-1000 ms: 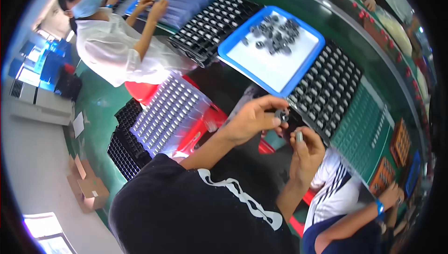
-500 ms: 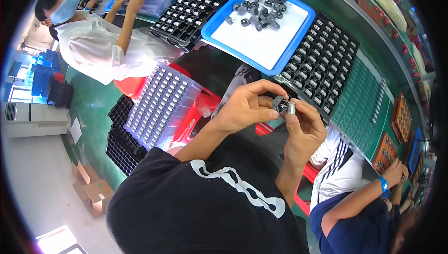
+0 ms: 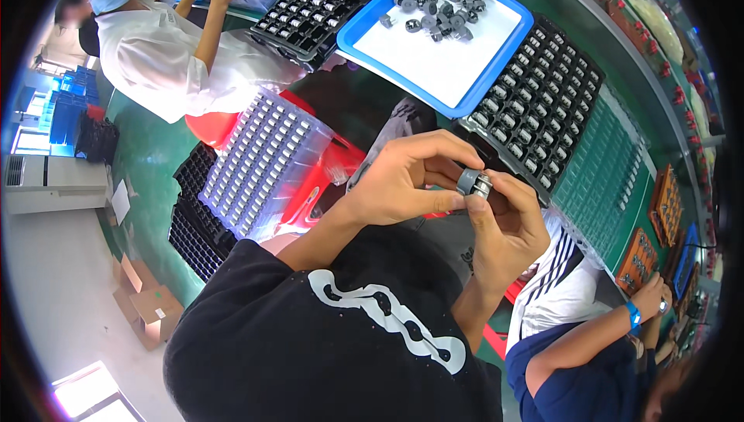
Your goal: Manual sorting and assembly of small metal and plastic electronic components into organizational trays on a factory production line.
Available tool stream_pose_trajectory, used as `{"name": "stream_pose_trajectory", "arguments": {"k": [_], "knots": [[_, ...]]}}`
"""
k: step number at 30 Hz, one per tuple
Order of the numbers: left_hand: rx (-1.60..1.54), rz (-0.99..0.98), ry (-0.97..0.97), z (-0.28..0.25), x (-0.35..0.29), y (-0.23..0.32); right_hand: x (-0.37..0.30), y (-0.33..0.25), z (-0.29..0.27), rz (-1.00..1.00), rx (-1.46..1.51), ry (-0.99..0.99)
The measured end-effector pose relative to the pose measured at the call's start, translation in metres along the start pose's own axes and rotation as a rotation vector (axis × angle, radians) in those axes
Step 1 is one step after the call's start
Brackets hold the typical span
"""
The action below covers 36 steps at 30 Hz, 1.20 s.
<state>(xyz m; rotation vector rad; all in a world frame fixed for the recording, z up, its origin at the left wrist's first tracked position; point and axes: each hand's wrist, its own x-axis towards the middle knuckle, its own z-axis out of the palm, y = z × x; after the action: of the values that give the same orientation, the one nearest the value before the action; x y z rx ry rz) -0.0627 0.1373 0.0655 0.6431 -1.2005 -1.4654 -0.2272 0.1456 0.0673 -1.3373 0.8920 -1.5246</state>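
My left hand (image 3: 407, 178) pinches a round dark-grey plastic part (image 3: 467, 181) between thumb and fingers. My right hand (image 3: 508, 220) is closed on a small silver metal cylinder (image 3: 483, 186), which sits right against the grey part's side. Fingertips hide how far one goes into the other. Both hands are raised in front of my chest, just short of a blue-rimmed tray (image 3: 403, 85) with a white bottom. Loose grey round parts (image 3: 442, 11) of the same look lie heaped in its far half.
Black compartment trays filled with silver-topped pieces flank the blue tray, one at right (image 3: 535, 104), one at left (image 3: 333, 3). A clear blister tray (image 3: 601, 166) lies farther right. Another filled clear tray (image 3: 256, 162) rests on a red stool (image 3: 314, 189). Co-workers sit on both sides.
The silver cylinder and the grey part have turned and come closer together between my fingers. The whole view has shifted slightly; the heap in the tray looks the same.
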Motion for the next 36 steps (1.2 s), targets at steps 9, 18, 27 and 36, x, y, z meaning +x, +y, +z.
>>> {"name": "stream_pose_trajectory", "arguments": {"k": [9,18,27,36], "knots": [[0.038,0.060,-0.031,0.008,-0.008,-0.007,-0.011,-0.013,-0.007,-0.024,-0.094,-0.033],[0.065,0.202,-0.062,0.010,-0.013,-0.006,-0.024,-0.020,-0.006,-0.149,-0.172,-0.026],[-0.002,0.244,-0.065,0.007,-0.022,-0.009,-0.031,-0.015,0.000,-0.256,-0.146,-0.029],[-0.016,0.217,-0.052,0.002,-0.022,-0.010,-0.028,-0.012,0.000,-0.264,-0.131,-0.051]]}}
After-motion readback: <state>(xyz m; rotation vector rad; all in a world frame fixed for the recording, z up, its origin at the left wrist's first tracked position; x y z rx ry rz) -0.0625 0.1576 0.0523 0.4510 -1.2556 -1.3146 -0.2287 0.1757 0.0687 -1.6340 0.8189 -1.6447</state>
